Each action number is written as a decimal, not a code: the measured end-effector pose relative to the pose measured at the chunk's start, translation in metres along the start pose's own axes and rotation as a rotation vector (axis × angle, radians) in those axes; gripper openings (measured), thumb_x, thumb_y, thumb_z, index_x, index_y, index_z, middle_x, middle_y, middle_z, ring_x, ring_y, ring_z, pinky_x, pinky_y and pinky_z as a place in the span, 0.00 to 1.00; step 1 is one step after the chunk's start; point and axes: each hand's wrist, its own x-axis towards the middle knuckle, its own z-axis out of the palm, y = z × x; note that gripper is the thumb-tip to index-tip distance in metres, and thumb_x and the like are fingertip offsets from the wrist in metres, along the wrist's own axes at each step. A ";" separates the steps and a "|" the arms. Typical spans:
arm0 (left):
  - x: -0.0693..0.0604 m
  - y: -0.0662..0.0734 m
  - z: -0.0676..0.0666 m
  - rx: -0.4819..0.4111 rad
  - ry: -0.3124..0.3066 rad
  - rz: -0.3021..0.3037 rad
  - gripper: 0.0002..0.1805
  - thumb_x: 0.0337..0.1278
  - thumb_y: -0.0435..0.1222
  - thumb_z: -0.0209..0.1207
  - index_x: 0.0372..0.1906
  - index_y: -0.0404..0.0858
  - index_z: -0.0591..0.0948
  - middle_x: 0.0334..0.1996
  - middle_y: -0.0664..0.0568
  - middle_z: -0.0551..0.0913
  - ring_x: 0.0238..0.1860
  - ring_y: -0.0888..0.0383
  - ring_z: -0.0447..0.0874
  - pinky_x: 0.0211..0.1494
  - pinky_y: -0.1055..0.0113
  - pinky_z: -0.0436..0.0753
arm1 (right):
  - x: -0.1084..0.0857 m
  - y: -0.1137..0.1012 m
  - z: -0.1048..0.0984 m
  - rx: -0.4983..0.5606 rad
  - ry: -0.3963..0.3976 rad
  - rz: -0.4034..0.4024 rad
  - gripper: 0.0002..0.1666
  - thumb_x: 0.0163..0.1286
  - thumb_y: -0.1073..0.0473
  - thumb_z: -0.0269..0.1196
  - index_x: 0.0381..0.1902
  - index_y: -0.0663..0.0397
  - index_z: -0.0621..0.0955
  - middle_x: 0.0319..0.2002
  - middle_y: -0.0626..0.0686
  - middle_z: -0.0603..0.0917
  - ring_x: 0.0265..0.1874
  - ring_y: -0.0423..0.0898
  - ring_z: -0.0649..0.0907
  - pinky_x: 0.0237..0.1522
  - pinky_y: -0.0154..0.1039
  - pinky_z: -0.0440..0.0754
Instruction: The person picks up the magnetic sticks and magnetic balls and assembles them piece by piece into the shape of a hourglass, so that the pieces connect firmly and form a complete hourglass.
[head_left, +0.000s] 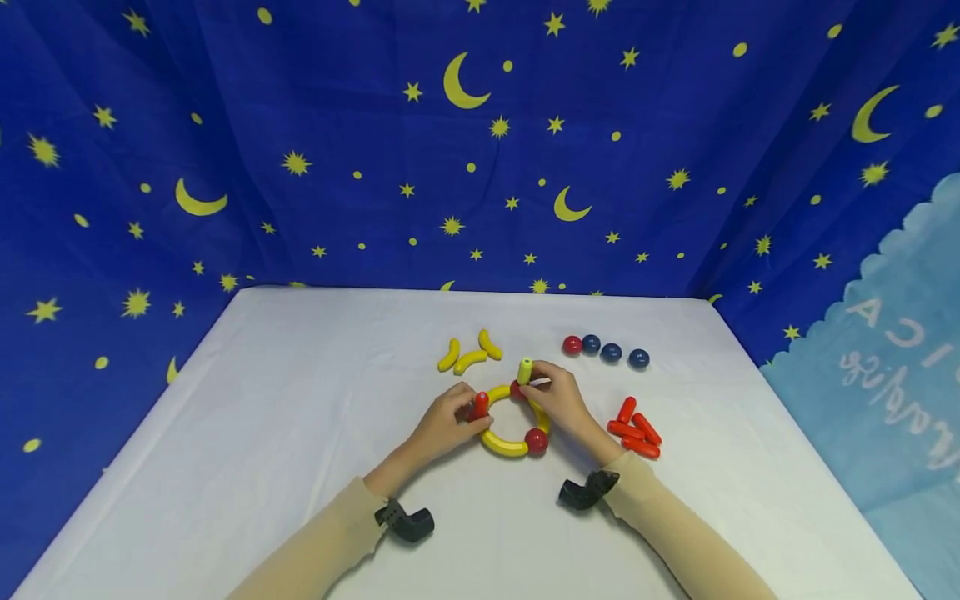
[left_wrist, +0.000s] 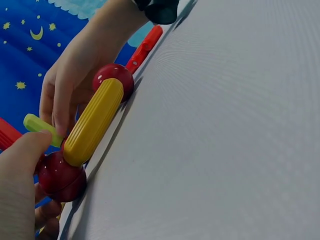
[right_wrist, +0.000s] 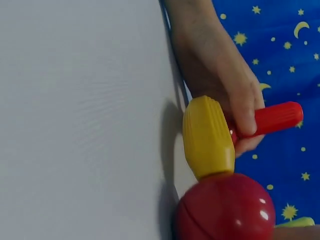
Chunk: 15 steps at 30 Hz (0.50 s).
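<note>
A yellow-and-red ring (head_left: 504, 448) is lying on the bench (head_left: 225, 417) between both hands. On the ring's left side, the left hand's (head_left: 441, 422) grip is pinching its left ball (left_wrist: 62, 180), from which a red rod (head_left: 481, 403) is rising. On the ring's far side, the right hand's (head_left: 562, 400) grip is pinching a yellow-green rod (head_left: 526, 372) over its far ball (head_left: 515, 390). Three yellow arcs (head_left: 471, 362) are lying beyond the ring; a loose red ball (head_left: 572, 345) and three blue balls (head_left: 611, 353) are sitting beyond it rightward; four loose rods (head_left: 641, 447) are resting right of it.
</note>
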 end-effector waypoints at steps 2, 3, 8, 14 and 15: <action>0.000 0.001 0.000 -0.021 -0.004 0.007 0.07 0.50 0.37 0.68 0.31 0.40 0.81 0.30 0.54 0.76 0.31 0.65 0.71 0.35 0.74 0.74 | -0.004 0.003 -0.005 -0.014 0.035 -0.012 0.18 0.62 0.65 0.64 0.51 0.64 0.79 0.46 0.61 0.84 0.47 0.54 0.82 0.46 0.43 0.84; 0.000 0.001 0.000 -0.028 -0.003 0.006 0.07 0.50 0.37 0.68 0.31 0.40 0.81 0.30 0.54 0.76 0.31 0.65 0.71 0.36 0.74 0.75 | -0.006 0.007 -0.009 -0.039 0.066 -0.029 0.18 0.62 0.65 0.64 0.50 0.64 0.80 0.45 0.61 0.84 0.46 0.55 0.83 0.45 0.43 0.84; 0.000 -0.001 0.001 -0.049 -0.004 -0.002 0.07 0.50 0.37 0.68 0.31 0.40 0.82 0.31 0.54 0.77 0.32 0.65 0.73 0.38 0.74 0.77 | -0.026 0.023 -0.037 -0.257 0.289 -0.035 0.17 0.60 0.66 0.64 0.47 0.67 0.80 0.43 0.64 0.84 0.41 0.57 0.82 0.43 0.50 0.80; 0.001 -0.006 0.003 -0.044 0.001 0.006 0.07 0.50 0.38 0.68 0.31 0.40 0.82 0.31 0.54 0.78 0.33 0.66 0.73 0.38 0.75 0.77 | -0.049 0.043 -0.073 -0.453 0.394 0.187 0.22 0.58 0.63 0.62 0.50 0.69 0.77 0.43 0.67 0.79 0.42 0.62 0.79 0.46 0.55 0.76; 0.001 -0.006 0.003 -0.042 0.004 0.005 0.07 0.50 0.38 0.68 0.30 0.40 0.82 0.31 0.54 0.78 0.32 0.66 0.73 0.38 0.75 0.76 | -0.052 0.047 -0.076 -0.449 0.382 0.214 0.22 0.58 0.63 0.62 0.50 0.70 0.77 0.43 0.68 0.79 0.41 0.61 0.79 0.46 0.55 0.76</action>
